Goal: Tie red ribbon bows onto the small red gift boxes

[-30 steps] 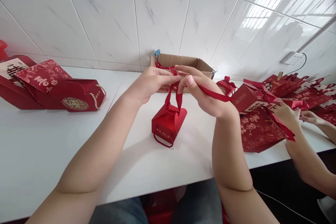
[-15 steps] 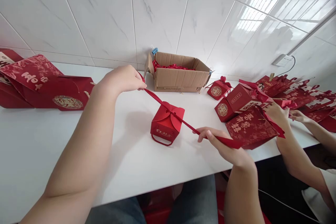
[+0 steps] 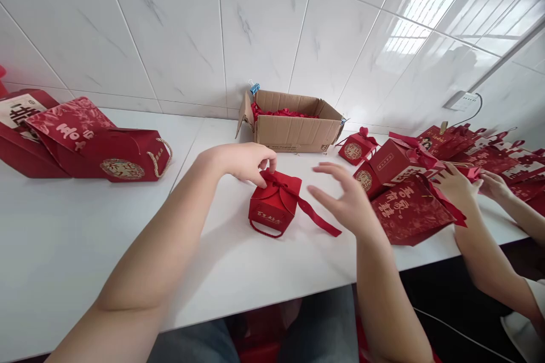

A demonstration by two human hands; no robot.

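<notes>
In front of me a small red gift box (image 3: 272, 210) stands upright on the white table, its top flaps folded together and a cord handle hanging down its front. A red ribbon (image 3: 317, 218) crosses the top, and its right tail lies loose over the box edge onto the table. My left hand (image 3: 249, 163) is at the top left of the box, thumb and fingers closed around the ribbon near its crossing. To the right of the box my right hand (image 3: 343, 195) hovers with fingers apart, holding nothing.
A cardboard box (image 3: 298, 133) of red ribbons stands against the tiled wall. Larger red boxes (image 3: 123, 156) sit at left. More red gift boxes (image 3: 411, 210) crowd the right, where a co-worker's hands (image 3: 457, 184) handle them. The table's front edge runs near my lap.
My right hand has let go of the ribbon, whose tail has dropped to the table. My left hand has come down and right, from the stretched ribbon end to the box top.
</notes>
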